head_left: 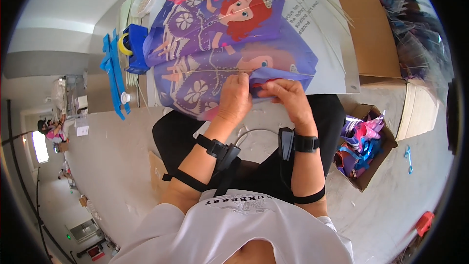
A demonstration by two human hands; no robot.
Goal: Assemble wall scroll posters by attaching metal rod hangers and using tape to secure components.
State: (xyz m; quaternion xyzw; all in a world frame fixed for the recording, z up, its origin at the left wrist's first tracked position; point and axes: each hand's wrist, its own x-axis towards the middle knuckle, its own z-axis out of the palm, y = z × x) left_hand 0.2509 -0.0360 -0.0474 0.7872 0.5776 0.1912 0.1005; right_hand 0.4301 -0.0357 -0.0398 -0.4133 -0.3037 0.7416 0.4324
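A purple kite (205, 39), printed with a red-haired cartoon princess, lies across the white board in front of me, its near end toward my lap. A thin pale rod runs across its printed sheet. With fingers bent and pressed together, my left hand (235, 97) grips the kite near its front edge. Just to the right, my right hand (289, 99) pinches the same edge, where a flap of lilac sheet (276, 73) is folded up between the hands. The fingertips partly hide what lies under the fold.
Left of the kite stand a blue tape dispenser (138, 49), blue strips (113, 76) and a white bowl (144, 3). Thin pale sticks (325, 29) lie on the white board (337, 63). Right are a large carton (369, 24) and a small box (388, 151) of colourful scraps.
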